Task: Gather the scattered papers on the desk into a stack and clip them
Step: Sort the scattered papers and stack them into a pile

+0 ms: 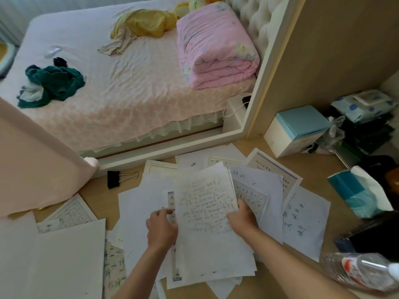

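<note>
Currently stack [207,212] is gripped at its right edge by right hand [241,216], left hand [162,227] grip state unclear; unsquared sheets could be shed if lifted one-sided.

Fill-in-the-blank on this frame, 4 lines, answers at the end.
1. The left hand grips the sheaf of papers at its left edge, the right hand at its ____ edge.
2. The binder clip on the desk is ____ in colour.
3. The binder clip lies to the ____ of the sheaf, with no hand on it.
4. The folded quilt on the bed is ____.
Answers: right; black; left; pink.
</note>
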A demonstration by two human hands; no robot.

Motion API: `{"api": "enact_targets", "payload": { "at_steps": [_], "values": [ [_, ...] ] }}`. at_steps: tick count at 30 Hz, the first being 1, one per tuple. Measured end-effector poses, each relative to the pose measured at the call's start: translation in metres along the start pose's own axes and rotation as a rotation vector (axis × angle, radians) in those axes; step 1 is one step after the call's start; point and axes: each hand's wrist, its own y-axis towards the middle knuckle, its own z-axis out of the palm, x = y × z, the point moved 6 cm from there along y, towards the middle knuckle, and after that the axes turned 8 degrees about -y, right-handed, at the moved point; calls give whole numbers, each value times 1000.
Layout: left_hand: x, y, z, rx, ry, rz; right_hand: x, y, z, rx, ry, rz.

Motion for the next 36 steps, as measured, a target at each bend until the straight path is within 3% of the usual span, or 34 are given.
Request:
{"api": "enact_targets", "payload": {
  "at_steps": [2, 4, 8, 11, 14, 18, 22, 25, 31, 36],
  "values": [
    [9, -7, -2, -36, -80, -128, 1, -4, 6, -82, -114, 27],
    [11, -11, -1, -35, -162, -188, 8, -13, 12, -94, -37, 58],
    [17, -9, -6, 5, -399, -259, 17, -24, 35, 86, 297, 148],
    [20, -11, -8, 162, -548, -283, 16, -29, 44, 153, 125, 157],
    [12, -16, -12, 248, -511, -160, 12, -34, 36, 90, 38, 76],
    [-18, -18, -5, 328, -478, 16, -8, -35, -7, -105, 235, 99],
    [-34, -1, 7, 193, -56, 188, -57, -34, -55, -314, 338, 272],
    [-33, 7, 8, 125, 166, 198, -83, -27, -63, -313, 292, 373],
    [-50, 2, 45, 321, 111, 188, -71, -21, -46, -315, 413, 437],
    [-61, 4, 56, 345, 65, 144, -60, -17, -37, -185, 502, 438]
  ]
}}
